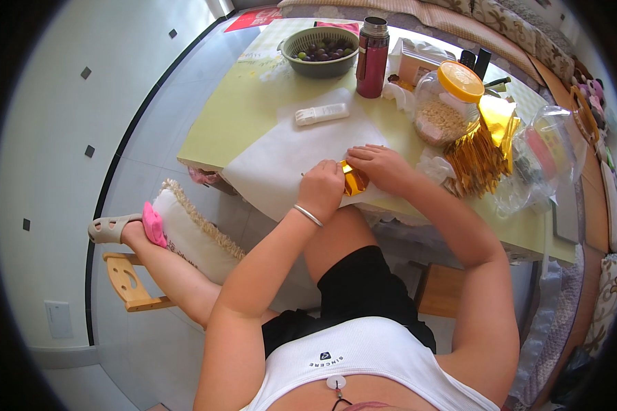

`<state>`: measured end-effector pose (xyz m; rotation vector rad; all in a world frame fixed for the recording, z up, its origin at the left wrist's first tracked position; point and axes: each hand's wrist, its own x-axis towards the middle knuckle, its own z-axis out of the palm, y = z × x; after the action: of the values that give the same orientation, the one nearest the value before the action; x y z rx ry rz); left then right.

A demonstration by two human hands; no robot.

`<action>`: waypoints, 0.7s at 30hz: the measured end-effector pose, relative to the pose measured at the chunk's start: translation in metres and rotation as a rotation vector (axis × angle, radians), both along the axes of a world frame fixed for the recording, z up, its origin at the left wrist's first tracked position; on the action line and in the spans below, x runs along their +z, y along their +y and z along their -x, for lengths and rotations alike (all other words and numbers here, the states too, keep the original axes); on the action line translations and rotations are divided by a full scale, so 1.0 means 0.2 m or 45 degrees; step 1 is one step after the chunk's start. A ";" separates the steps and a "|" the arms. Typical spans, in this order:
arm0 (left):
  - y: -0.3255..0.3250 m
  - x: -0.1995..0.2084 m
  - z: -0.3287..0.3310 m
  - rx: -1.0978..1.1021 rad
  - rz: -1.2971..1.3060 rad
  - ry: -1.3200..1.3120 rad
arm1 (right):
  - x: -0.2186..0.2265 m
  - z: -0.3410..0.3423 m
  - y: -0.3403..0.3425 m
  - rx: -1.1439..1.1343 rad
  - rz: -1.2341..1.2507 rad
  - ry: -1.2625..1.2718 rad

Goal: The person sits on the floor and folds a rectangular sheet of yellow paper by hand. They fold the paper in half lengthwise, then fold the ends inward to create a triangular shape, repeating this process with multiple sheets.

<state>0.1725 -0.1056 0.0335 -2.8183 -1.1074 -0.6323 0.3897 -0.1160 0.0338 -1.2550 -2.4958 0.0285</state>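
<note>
Near the front edge of the table, a small piece of shiny gold foil paper [355, 181] lies between my two hands over a white sheet of paper [267, 164]. My left hand [323, 186] is closed at the foil's left side, its fingers curled on the edge. Bent over the foil's top and right side, my right hand [379, 166] has its fingers together, pressing on it. My fingers partly hide the foil's upper edge. A white squeeze bottle [321, 114] lies on its side farther back on the sheet. A thick, fringed stack of gold foil paper [481, 156] is to the right.
At the back stand a grey-green colander [319, 67] of grapes and a dark red flask [372, 61]. A clear jar [440, 116] with a yellow lid and a clear plastic bag [543, 154] are on the right. A cushion [192, 226] and wooden stool [131, 282] are below left.
</note>
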 end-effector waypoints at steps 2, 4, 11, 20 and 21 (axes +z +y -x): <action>0.01 -0.07 0.04 -0.061 -0.141 -0.108 | -0.06 -0.01 -0.04 -0.054 0.032 0.100; -0.02 -0.10 0.08 -0.069 -0.195 -0.109 | -0.07 -0.01 -0.06 -0.093 0.077 0.175; -0.04 -0.13 0.26 0.096 -0.047 -0.001 | -0.08 -0.02 -0.07 -0.134 0.150 0.221; -0.10 -0.09 0.26 -0.172 -0.007 0.077 | -0.07 -0.01 -0.06 -0.112 0.211 0.280; -0.10 -0.10 0.25 -0.190 0.045 0.066 | -0.06 -0.02 -0.07 -0.104 0.218 0.277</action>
<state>0.1222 -0.1264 0.0143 -2.9500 -0.9155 -0.5508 0.3939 -0.1295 0.0228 -1.3413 -2.2926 0.3464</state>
